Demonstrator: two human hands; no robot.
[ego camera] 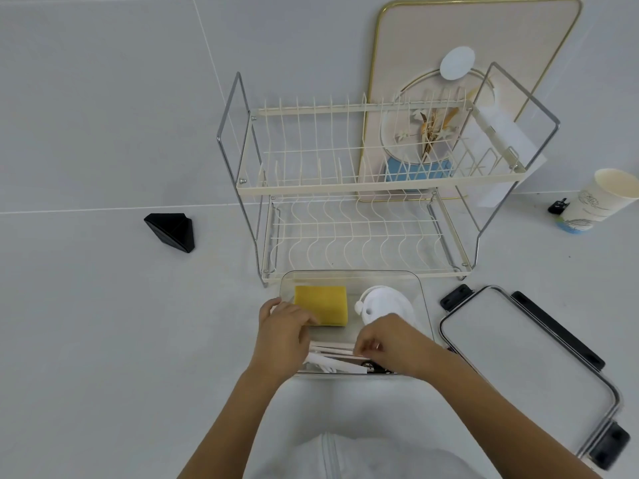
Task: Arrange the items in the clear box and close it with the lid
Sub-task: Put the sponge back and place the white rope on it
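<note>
The clear box (351, 275) stands on the white surface in front of the dish rack. Inside it lie a yellow sponge (323, 302) at the back left and a white round lid-like piece (383, 302) at the back right. Along the box's near side lie white paper-wrapped sticks (332, 352) and a small dark item (375, 368). My left hand (281, 335) reaches into the box with curled fingers on the left end of the sticks. My right hand (390, 344) pinches their right end. The clear lid (518, 354) with black clasps lies flat to the right of the box.
A cream two-tier wire dish rack (363, 188) stands just behind the box. A gold-rimmed board (477, 36) leans on the wall behind it. A black wedge-shaped object (171, 231) lies to the left; a paper cup (598, 202) stands far right.
</note>
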